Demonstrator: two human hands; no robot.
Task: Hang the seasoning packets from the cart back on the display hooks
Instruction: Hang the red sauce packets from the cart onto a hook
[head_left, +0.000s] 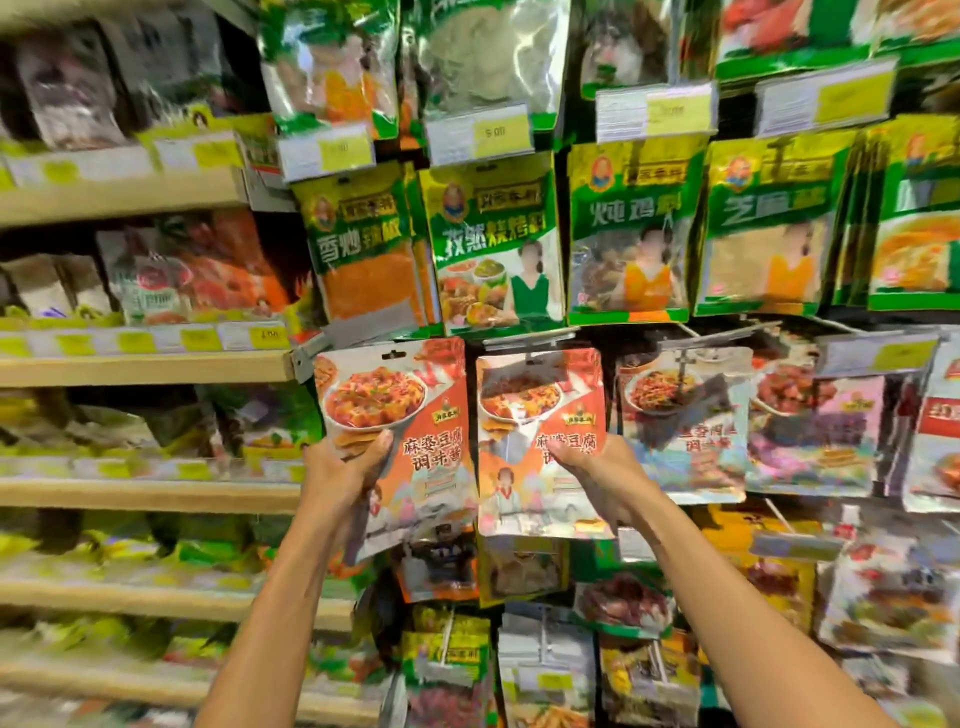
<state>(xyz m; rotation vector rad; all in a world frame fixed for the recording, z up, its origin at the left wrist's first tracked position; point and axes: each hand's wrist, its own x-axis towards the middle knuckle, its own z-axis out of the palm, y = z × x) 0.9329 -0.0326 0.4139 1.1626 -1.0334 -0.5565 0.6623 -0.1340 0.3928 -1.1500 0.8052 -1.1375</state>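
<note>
Right now two orange seasoning packets are up at the display. The left packet (400, 436) is pinched in the left hand (343, 467), thumb over its front and fingers (382, 441) closed around its lower left edge; its hang slot sits at the top, not on any hook. The right packet (540, 441) is held by the right hand (597, 467), fingers closed on its lower right side, its top at the hook (535, 343); whether the slot is threaded I cannot tell. Both packets stand upright, long axis vertical, printed faces toward the camera, the left one tilted slightly. The step looks like hanging: next, each slot must be lined up and pushed onto its prong. Above the fingers hang green packets (493, 244).
</note>
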